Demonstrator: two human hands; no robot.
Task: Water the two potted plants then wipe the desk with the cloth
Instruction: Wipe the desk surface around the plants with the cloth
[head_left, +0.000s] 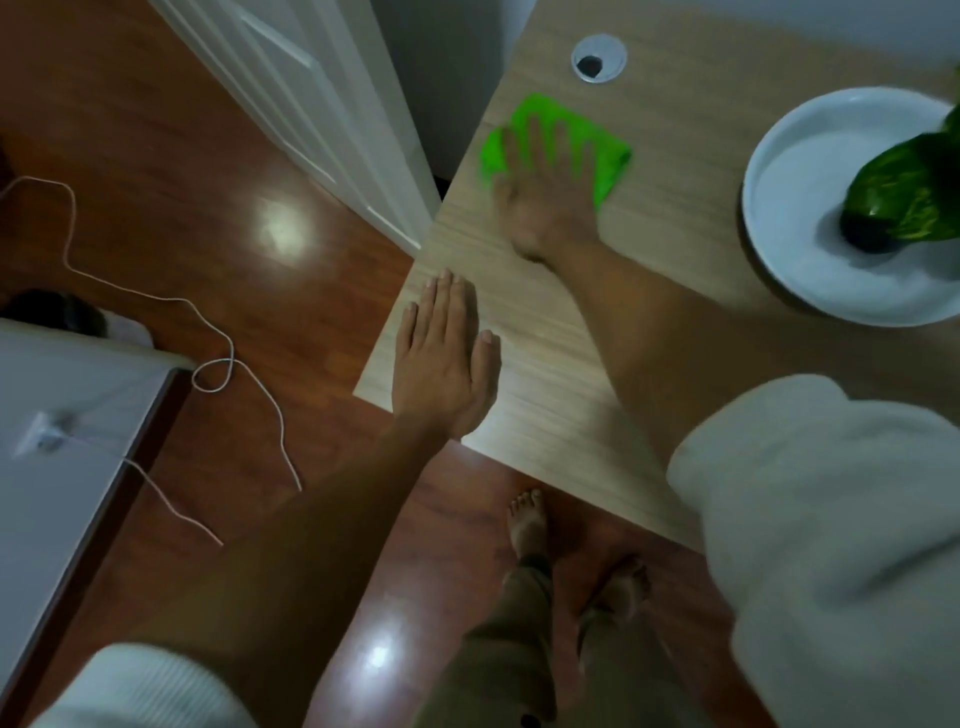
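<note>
A bright green cloth lies flat on the light wooden desk near its far left part. My right hand presses on the cloth with fingers spread straight. My left hand rests flat on the desk's left corner, fingers together and straight. At the right edge of the view a green-leaved plant stands in a wide white dish; only part of it shows. A second plant is not in view.
A round grey cable grommet sits in the desk beyond the cloth. A white door stands left of the desk. A thin white cord trails over the reddish wood floor. A white surface fills the lower left. My bare feet stand below the desk edge.
</note>
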